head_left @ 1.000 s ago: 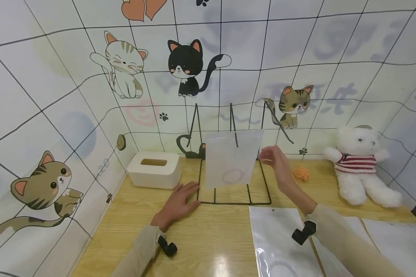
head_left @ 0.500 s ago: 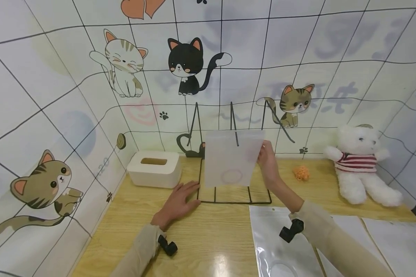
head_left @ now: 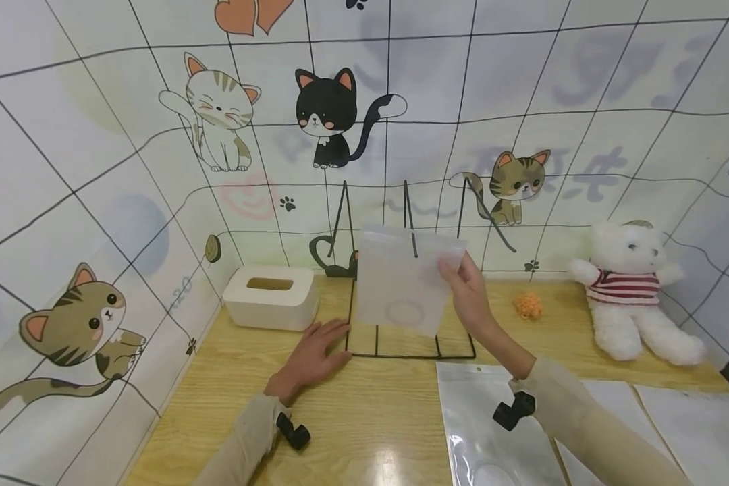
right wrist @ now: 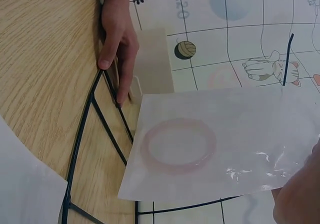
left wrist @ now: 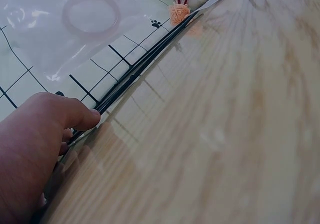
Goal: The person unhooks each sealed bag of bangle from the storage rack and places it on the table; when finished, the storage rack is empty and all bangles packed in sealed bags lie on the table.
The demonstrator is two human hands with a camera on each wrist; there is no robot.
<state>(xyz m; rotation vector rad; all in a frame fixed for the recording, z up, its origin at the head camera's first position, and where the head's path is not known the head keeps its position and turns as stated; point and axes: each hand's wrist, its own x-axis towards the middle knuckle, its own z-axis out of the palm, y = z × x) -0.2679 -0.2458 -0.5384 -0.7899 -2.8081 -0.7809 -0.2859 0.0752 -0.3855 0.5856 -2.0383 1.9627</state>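
A black wire display rack (head_left: 413,356) stands at the back of the table, its prongs pointing forward. On the middle prong hangs a translucent zip bag (head_left: 401,283), with a faint pink ring (right wrist: 179,146) showing through it. My right hand (head_left: 472,297) pinches the bag's upper right corner, thumb in front and fingers behind, partly hidden by the plastic. At the rack's front left corner rests my left hand (head_left: 312,358), its fingers extended. In the left wrist view the thumb (left wrist: 75,114) lies against the base wire.
A white tissue box (head_left: 270,297) stands left of the rack. Rightward are an orange yarn-like bundle (head_left: 528,305) and a white teddy bear (head_left: 628,290) in a striped shirt. Several flat bags, one clear-fronted bag (head_left: 474,405) among them, lie at the front right. A cat-patterned wall rises behind.
My right hand has gone from beside the bag to its right edge and now pinches the upper corner. The bag tilts slightly, right side lower. My left hand stays put.
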